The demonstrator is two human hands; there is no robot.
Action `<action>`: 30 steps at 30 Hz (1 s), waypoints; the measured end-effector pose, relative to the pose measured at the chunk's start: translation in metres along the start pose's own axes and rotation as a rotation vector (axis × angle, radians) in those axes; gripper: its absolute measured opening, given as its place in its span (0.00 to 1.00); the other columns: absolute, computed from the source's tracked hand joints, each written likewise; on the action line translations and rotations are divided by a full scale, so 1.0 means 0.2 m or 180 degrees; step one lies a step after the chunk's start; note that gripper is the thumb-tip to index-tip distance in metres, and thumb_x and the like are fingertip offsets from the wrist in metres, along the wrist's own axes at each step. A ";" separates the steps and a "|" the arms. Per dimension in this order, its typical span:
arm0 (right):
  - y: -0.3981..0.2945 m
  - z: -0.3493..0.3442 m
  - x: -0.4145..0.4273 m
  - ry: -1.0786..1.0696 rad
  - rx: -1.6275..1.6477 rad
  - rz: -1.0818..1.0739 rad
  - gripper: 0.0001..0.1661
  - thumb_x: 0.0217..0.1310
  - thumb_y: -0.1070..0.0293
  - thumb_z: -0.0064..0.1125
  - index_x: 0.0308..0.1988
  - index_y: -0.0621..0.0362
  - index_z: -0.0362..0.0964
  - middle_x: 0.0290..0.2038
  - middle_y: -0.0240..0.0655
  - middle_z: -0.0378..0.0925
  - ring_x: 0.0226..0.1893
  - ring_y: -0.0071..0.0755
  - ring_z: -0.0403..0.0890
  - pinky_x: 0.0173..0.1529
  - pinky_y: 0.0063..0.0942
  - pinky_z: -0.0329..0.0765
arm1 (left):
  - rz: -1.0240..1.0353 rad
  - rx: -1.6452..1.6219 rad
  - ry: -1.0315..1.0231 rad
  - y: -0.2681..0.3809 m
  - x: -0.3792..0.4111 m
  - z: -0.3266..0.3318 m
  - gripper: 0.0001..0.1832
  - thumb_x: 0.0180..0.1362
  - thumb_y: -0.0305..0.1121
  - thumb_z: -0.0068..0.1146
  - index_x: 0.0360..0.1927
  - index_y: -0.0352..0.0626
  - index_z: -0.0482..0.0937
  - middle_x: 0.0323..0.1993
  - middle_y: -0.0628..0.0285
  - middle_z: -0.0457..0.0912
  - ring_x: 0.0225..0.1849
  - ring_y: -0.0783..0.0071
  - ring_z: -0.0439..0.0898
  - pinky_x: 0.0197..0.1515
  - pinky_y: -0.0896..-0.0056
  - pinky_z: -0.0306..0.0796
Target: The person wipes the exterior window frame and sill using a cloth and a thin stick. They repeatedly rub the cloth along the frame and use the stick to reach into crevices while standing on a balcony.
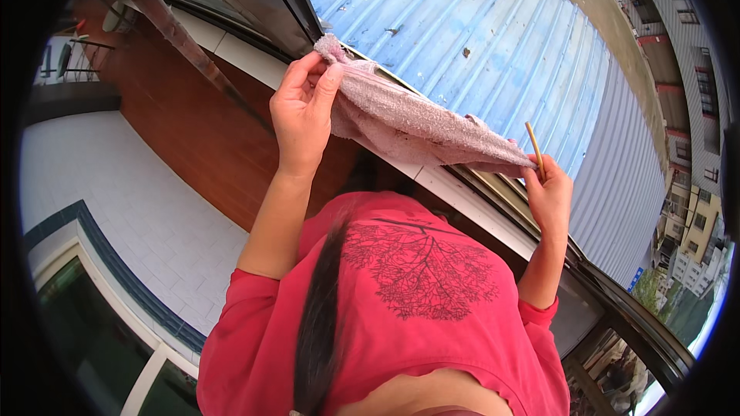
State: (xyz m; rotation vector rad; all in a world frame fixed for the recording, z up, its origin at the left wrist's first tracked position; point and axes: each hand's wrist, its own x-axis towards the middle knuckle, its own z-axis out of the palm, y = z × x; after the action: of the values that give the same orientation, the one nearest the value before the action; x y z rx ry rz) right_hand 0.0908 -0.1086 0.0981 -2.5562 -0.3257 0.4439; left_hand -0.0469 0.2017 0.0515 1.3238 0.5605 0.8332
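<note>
A pinkish terry cloth (404, 107) with dark dirt marks hangs stretched between my two hands over a window sill. My left hand (304, 107) pinches its bunched upper-left end between thumb and fingers. At the other end, my right hand (546, 190) grips the cloth's corner. A thin yellowish stick (535, 147) also sits in that hand and points up past the fingers. Below the cloth runs the window track (497, 193), partly covered by it.
White tiles (462, 193) line the sill. A dark-framed window pane (248, 0) stands on the left, beside a slanting pole (173, 34). Outside lies a blue corrugated metal roof (462, 29) with debris on it. Brown flooring (173, 104) and a white tiled wall (133, 167) are at left.
</note>
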 end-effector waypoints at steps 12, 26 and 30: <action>-0.29 0.28 0.14 -0.0182 -0.0400 -0.1202 0.22 0.62 0.60 0.54 0.54 0.55 0.69 0.28 0.46 0.79 0.30 0.50 0.80 0.35 0.40 0.74 | -0.0104 0.3262 0.0460 -0.30 -0.01 -0.09 0.25 0.51 0.35 0.63 0.54 0.41 0.72 0.45 0.56 0.76 0.38 0.65 0.77 0.42 0.67 0.72; -0.58 0.71 0.39 -0.0310 0.0807 -0.1634 0.09 0.53 0.67 0.59 0.33 0.60 0.76 0.16 0.38 0.71 0.18 0.32 0.72 0.26 0.30 0.69 | 0.0383 0.1257 0.0094 -0.20 -0.13 -0.23 0.13 0.48 0.16 0.57 0.30 0.40 0.65 0.34 0.55 0.82 0.30 0.77 0.76 0.34 0.77 0.70; -0.68 0.65 0.44 -0.0074 0.1149 -0.1543 0.11 0.55 0.68 0.59 0.37 0.62 0.76 0.16 0.33 0.69 0.18 0.23 0.67 0.25 0.24 0.67 | 0.0794 0.0696 0.0543 -0.14 0.01 -0.14 0.13 0.48 0.13 0.58 0.33 0.38 0.68 0.42 0.57 0.80 0.37 0.77 0.77 0.41 0.77 0.72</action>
State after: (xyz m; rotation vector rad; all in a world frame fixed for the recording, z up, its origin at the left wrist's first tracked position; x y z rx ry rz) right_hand 0.1039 0.0917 0.0441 -2.0340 -0.7747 0.3123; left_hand -0.0615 0.2201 0.0185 1.5529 0.6424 1.1218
